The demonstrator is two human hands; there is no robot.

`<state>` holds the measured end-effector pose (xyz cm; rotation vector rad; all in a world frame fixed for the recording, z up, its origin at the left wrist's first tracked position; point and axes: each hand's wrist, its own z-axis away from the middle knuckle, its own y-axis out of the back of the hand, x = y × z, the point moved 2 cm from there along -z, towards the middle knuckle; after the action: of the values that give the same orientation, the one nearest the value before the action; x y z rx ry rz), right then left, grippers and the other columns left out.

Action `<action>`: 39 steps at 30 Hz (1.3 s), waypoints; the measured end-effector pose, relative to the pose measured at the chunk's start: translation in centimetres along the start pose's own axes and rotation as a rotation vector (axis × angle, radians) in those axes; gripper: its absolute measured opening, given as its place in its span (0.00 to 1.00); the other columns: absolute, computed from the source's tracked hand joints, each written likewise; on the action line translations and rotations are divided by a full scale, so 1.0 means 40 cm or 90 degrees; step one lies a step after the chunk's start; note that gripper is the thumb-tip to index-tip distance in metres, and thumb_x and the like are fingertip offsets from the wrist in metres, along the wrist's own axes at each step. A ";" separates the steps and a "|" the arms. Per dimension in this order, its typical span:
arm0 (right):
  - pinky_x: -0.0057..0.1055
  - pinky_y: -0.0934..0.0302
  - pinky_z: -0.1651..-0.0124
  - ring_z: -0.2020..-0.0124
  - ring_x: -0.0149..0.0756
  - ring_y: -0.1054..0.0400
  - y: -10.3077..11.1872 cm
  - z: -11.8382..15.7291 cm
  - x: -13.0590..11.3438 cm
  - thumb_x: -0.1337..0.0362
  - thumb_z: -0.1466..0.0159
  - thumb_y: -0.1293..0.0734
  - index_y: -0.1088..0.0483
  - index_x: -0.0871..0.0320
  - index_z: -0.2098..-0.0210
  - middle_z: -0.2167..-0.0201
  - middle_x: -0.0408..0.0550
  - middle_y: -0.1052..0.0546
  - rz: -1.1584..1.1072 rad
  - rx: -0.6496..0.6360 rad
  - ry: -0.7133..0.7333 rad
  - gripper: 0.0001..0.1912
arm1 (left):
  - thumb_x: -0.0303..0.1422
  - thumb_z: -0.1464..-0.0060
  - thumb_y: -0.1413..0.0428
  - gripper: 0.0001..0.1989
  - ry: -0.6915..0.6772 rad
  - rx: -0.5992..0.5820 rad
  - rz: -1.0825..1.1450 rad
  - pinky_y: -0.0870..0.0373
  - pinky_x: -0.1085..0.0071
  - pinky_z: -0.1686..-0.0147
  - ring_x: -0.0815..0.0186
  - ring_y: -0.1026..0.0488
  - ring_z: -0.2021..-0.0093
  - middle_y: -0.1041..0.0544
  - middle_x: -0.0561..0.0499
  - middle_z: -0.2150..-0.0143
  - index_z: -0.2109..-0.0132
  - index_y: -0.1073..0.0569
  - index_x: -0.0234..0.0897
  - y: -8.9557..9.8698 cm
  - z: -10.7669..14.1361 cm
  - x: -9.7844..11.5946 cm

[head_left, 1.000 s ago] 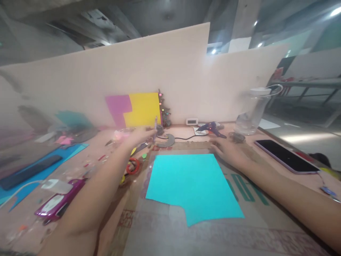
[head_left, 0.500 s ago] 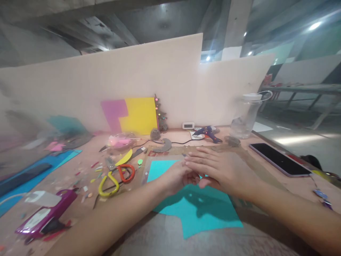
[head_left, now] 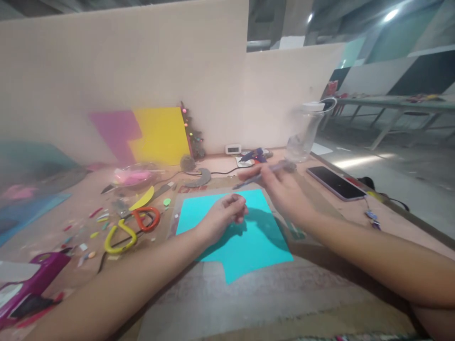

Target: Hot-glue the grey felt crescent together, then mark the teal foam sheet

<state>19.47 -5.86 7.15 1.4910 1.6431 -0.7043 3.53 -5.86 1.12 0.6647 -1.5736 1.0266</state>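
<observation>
A turquoise sheet (head_left: pixel 256 255) with a notched lower edge lies flat on the work board. Over its upper middle, my left hand (head_left: pixel 227 210) is closed with curled fingers; whatever is inside them, if anything, is hidden. To the right and a little higher, my right hand (head_left: pixel 284 189) is raised and closed around a slim grey pen (head_left: pixel 250 180). The pen's tip points left, above the sheet's top edge. Motion blurs the right hand and the pen. The two hands are apart.
Scissors with yellow and orange handles (head_left: pixel 121 239) lie left of the sheet among scraps. A purple glue gun (head_left: pixel 39 274) is at lower left, a blue one (head_left: pixel 254 155) at the back. A phone (head_left: pixel 334 183) and a clear bottle (head_left: pixel 305 137) stand or lie right.
My hands have come apart. The right has moved up and right and now shows a pen; the left stays over the sheet, fingers curled. The view has tilted down and turned right.
</observation>
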 end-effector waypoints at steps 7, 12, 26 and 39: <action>0.23 0.48 0.80 0.85 0.24 0.50 0.026 -0.028 -0.059 0.50 0.33 0.38 0.38 0.57 0.74 0.85 0.34 0.42 -0.376 0.061 -0.198 0.20 | 0.39 0.40 0.46 0.12 -0.150 0.032 -0.378 0.32 0.68 0.58 0.65 0.28 0.60 0.23 0.48 0.58 0.54 0.26 0.38 -0.006 0.018 0.001; 0.25 0.56 0.85 0.87 0.25 0.58 0.010 -0.009 -0.076 0.35 0.38 0.43 0.49 0.54 0.82 0.90 0.34 0.49 -0.394 -0.049 -0.277 0.32 | 0.34 0.39 0.46 0.11 -0.401 -0.029 -0.636 0.35 0.61 0.48 0.60 0.30 0.50 0.24 0.45 0.52 0.50 0.27 0.40 -0.033 0.048 0.005; 0.24 0.58 0.86 0.88 0.25 0.61 0.000 0.006 -0.073 0.41 0.36 0.45 0.56 0.54 0.85 0.89 0.35 0.56 -0.476 -0.124 -0.263 0.31 | 0.37 0.41 0.42 0.09 -0.565 -0.067 -0.773 0.36 0.62 0.51 0.61 0.28 0.54 0.23 0.46 0.55 0.54 0.29 0.39 -0.046 0.072 0.017; 0.25 0.60 0.87 0.87 0.26 0.64 -0.008 0.012 -0.075 0.48 0.32 0.54 0.57 0.53 0.85 0.90 0.36 0.56 -0.510 -0.078 -0.293 0.27 | 0.37 0.41 0.42 0.09 -0.585 -0.062 -0.787 0.36 0.62 0.52 0.62 0.29 0.55 0.23 0.47 0.57 0.56 0.30 0.38 -0.050 0.074 0.018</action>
<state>19.22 -7.92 9.38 0.4748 1.8374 -1.2337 3.61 -9.33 2.23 1.8663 -1.4473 -0.3563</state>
